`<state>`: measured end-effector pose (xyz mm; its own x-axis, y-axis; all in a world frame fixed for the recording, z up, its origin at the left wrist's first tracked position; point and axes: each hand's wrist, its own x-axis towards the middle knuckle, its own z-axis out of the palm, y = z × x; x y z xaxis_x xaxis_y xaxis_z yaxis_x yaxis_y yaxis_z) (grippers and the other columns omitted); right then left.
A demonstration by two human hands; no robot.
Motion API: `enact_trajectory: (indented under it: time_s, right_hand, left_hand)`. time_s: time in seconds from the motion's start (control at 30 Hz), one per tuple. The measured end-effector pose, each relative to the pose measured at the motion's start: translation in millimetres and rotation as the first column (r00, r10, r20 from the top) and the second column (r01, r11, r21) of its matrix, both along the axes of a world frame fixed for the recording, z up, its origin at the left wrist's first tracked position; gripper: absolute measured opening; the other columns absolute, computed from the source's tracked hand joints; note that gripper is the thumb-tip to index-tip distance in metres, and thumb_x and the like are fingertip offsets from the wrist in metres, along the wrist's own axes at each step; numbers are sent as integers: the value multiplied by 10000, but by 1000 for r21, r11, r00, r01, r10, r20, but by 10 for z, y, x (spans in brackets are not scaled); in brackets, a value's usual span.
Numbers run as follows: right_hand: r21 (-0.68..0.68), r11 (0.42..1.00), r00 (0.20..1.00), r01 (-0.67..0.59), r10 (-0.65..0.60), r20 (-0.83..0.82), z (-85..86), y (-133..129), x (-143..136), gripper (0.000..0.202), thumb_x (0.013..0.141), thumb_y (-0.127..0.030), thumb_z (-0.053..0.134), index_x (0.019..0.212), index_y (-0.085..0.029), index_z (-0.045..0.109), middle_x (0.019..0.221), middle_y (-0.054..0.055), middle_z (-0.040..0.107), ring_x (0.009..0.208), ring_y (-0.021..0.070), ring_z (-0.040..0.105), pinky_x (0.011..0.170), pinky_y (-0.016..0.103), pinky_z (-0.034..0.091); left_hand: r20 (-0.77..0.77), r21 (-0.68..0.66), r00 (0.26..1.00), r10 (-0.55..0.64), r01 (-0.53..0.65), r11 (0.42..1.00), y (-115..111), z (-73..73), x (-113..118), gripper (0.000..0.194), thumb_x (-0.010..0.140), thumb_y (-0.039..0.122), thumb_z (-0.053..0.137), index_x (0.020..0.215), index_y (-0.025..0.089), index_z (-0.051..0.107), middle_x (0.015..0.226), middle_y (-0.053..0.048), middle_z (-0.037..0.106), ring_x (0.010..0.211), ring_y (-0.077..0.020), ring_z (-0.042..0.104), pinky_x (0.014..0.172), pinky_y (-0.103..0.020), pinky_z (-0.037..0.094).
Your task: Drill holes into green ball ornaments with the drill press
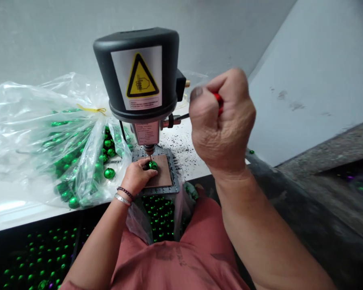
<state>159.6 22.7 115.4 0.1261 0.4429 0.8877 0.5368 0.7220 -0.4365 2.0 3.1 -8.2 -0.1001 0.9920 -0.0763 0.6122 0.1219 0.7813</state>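
My left hand pinches a shiny green ball between thumb and fingers on a brown board. Directly above the ball is the thin bit of a black bench drill press; whether its tip touches the ball I cannot tell. The board lies on the drill's grey metal base. Raised at the right, my right hand is closed around the red knob of the drill's feed lever. Most of the knob is hidden by the fingers.
A clear plastic bag of green balls covers the table's left side, with a loose ball beside it. Dark shavings litter the white table. More green balls lie below the table edge and in a dark tray.
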Motion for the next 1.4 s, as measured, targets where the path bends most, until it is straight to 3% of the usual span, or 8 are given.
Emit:
enact_trajectory:
  time_s: [0.17, 0.43, 0.87, 1.1, 1.2, 1.3, 1.4]
  right_hand:
    - [25, 995, 995, 93, -94, 29, -228, -134, 32, 124, 801, -238, 457, 691, -204, 411, 566, -65, 382, 490, 41, 336, 491, 194, 332]
    - [86, 989, 988, 120, -128, 88, -458, -220, 37, 51, 799, -194, 462, 757, -203, 435, 574, -61, 419, 481, 40, 377, 476, 186, 340]
    - [76, 992, 994, 104, -105, 8, -681, -219, -17, 93, 773, -147, 468, 831, -219, 460, 671, -34, 499, 580, 74, 481, 546, 228, 412]
    - [65, 998, 1000, 21, -20, -16, -917, -224, -50, 139, 752, -107, 464, 844, -203, 426, 658, -45, 457, 560, 60, 457, 540, 210, 398]
    - [93, 995, 998, 47, -42, -50, -786, -211, -61, 92, 776, -127, 461, 834, -195, 438, 663, -40, 480, 569, 54, 465, 548, 200, 389]
    - [122, 981, 987, 149, -139, -81, -411, -116, -67, 63, 803, -185, 467, 742, -189, 452, 646, -32, 485, 568, 54, 447, 529, 196, 353]
    - [0, 996, 993, 85, -84, -89, -19, 40, -73, 148, 814, -241, 460, 688, -183, 411, 569, -54, 422, 514, 51, 371, 514, 206, 311]
  left_hand:
    - [-125, 95, 992, -27, 39, 995, 7, -28, -24, 363, 641, 236, 684, 1001, 195, 681, 1016, -40, 671, 996, -196, 577, 938, -331, 419]
    - [-161, 124, 986, -30, 51, 991, -9, -97, -50, 346, 668, 296, 657, 997, 192, 674, 1054, -45, 658, 1034, -204, 569, 961, -318, 411]
    - [-108, 125, 994, -31, 44, 991, -26, -112, -49, 379, 673, 263, 667, 1039, 169, 658, 1090, -79, 651, 1042, -216, 571, 963, -348, 405]
    - [-116, 120, 993, -3, 17, 993, -43, -120, -48, 425, 678, 275, 666, 1080, 138, 641, 1144, -122, 622, 1064, -227, 564, 973, -347, 399]
    - [-111, 119, 994, -18, 32, 992, -37, -141, -50, 416, 682, 275, 658, 1082, 161, 637, 1131, -107, 630, 1057, -225, 567, 960, -344, 402]
    - [-102, 119, 995, -14, 27, 993, -43, -126, -39, 395, 687, 281, 645, 1071, 191, 630, 1091, -80, 650, 1021, -221, 579, 913, -338, 420]
    - [-80, 103, 997, 11, -3, 995, -120, -45, -36, 312, 710, 309, 604, 992, 183, 645, 922, -51, 681, 845, -193, 612, 780, -303, 458]
